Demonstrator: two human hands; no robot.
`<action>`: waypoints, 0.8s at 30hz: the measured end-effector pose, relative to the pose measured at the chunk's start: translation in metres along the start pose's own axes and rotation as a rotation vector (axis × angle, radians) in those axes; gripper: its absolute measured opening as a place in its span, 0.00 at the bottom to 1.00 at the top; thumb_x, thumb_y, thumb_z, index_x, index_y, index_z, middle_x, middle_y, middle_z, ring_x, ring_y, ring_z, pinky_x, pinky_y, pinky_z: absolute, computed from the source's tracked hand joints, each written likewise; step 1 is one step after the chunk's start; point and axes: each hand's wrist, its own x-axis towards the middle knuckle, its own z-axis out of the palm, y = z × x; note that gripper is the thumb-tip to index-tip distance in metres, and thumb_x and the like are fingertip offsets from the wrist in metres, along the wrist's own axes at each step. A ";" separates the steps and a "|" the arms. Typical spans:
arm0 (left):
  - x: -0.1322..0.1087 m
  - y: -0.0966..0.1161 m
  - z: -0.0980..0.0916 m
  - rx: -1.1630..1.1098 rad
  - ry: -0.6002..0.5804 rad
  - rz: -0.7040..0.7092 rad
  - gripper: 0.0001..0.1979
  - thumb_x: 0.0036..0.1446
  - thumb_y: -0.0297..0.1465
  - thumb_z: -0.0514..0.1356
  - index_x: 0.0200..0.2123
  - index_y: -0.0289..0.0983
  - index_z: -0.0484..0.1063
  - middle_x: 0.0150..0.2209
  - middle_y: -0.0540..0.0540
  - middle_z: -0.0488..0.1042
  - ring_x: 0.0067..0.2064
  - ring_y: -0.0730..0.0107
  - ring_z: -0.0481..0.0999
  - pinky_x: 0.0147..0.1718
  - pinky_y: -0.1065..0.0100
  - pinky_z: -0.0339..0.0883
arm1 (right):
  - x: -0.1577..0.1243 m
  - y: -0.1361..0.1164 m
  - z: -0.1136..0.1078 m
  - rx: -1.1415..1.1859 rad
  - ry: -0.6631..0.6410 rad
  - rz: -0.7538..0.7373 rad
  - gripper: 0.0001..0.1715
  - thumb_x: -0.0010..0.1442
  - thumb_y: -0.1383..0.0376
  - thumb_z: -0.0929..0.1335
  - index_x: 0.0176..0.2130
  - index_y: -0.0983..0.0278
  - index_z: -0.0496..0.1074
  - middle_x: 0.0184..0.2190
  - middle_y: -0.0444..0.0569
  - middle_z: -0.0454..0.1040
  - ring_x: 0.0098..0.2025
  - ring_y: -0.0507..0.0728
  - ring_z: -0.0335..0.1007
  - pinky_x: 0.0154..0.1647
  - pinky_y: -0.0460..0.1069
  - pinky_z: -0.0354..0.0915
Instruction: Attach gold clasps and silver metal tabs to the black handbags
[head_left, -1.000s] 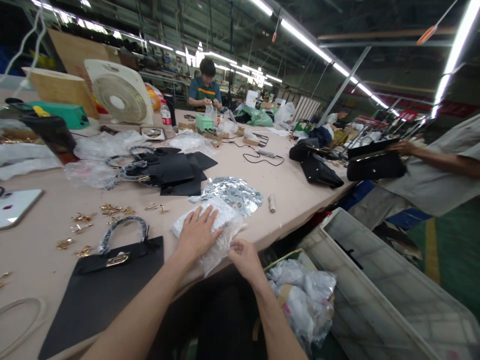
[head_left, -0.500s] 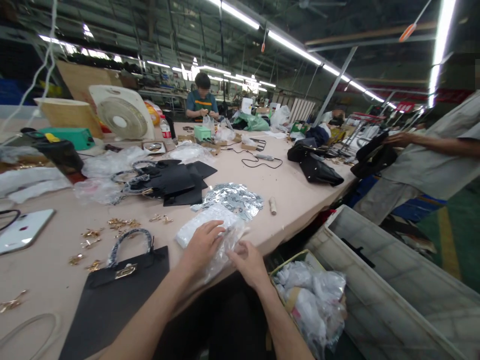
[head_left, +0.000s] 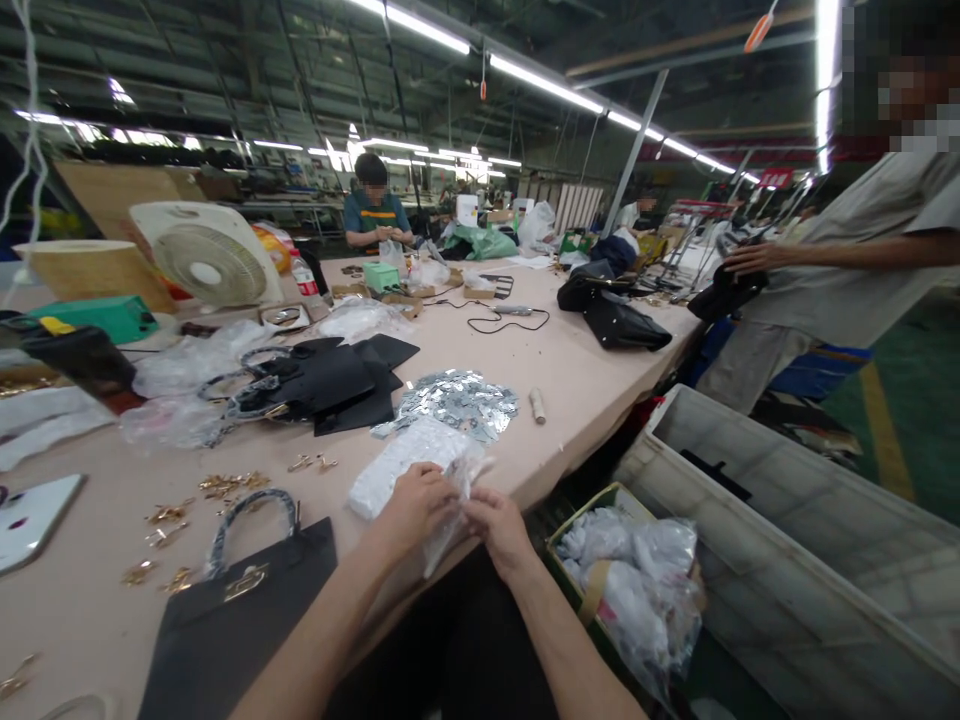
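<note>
The person has both bare hands on a crinkly, see-through plastic bag (head_left: 401,462) with pale contents, lying flat near the front edge of a pinkish-beige table (head_left: 585,375). Left hand (head_left: 418,508) has its fingers curled over the gathered end, so that grip is pretty much closed on the plastic. Right hand (head_left: 499,525) sits just beside it, thumb and fingertips pinching the same loose end, no real gap showing. A bit of film hangs down below the hands.

Right behind the bag there's a heap of flat, shiny silver metal pieces (head_left: 461,402), with a small pale cylinder (head_left: 537,406) off to its right. Over to the left lies a black handbag with a plastic-wrapped handle and gold clasp (head_left: 247,600), gold metal fittings (head_left: 232,484) scattered behind it. Down past the table edge, a green-sided box of plastic bags (head_left: 592,625) sits next to a big grey plastic crate (head_left: 780,570).
</note>
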 end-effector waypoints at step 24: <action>-0.015 0.018 0.010 -0.029 0.381 -0.266 0.08 0.70 0.31 0.53 0.36 0.41 0.68 0.38 0.45 0.72 0.43 0.57 0.72 0.45 0.57 0.68 | -0.004 0.003 0.028 0.196 0.008 0.003 0.26 0.35 0.59 0.85 0.31 0.64 0.76 0.25 0.41 0.73 0.25 0.49 0.66 0.27 0.44 0.63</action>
